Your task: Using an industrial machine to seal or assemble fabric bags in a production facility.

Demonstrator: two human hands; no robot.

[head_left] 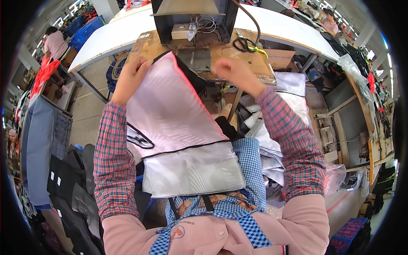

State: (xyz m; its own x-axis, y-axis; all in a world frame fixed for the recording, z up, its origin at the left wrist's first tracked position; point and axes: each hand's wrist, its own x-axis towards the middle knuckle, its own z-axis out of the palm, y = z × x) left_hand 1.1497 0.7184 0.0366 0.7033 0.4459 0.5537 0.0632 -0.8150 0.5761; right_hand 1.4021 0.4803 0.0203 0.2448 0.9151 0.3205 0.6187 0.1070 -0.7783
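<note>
Over at the far left a co-worker (56, 44) sits beyond some bright red cloth (44, 76), and nearer me a grey-blue cover (37, 148) hangs over a rack. Dark fabric pieces (70, 189) lie heaped by the seated person's left elbow.

Then comes the left hand (131, 80), fingers closed in a pinch on the top corner of a silvery fabric panel (174, 106). The panel rises slantwise from the lap toward the wooden worktable (250, 63), its right edge glowing red (a trim, or light catching it; I can't say which). A black-edged loop (140, 138) shows at its left side, and a paler lower section (193, 170), set off by a black band, rests across the checked apron (250, 159).

Straight ahead stands a dark machine housing (231, 21), a metal plate (194, 59) set into the table before it. The right hand (236, 74) hovers right of that plate, apart from the panel, fingers curled in; it is blurred, and I can't tell whether it grips anything small.

I'd judge the step to be handling the panel at the machine, one corner held up. The next move seems to call for the right hand to take the free edge, so the cloth stays flat and even. Further right, more silvery pieces (272, 146) lie piled.
</note>
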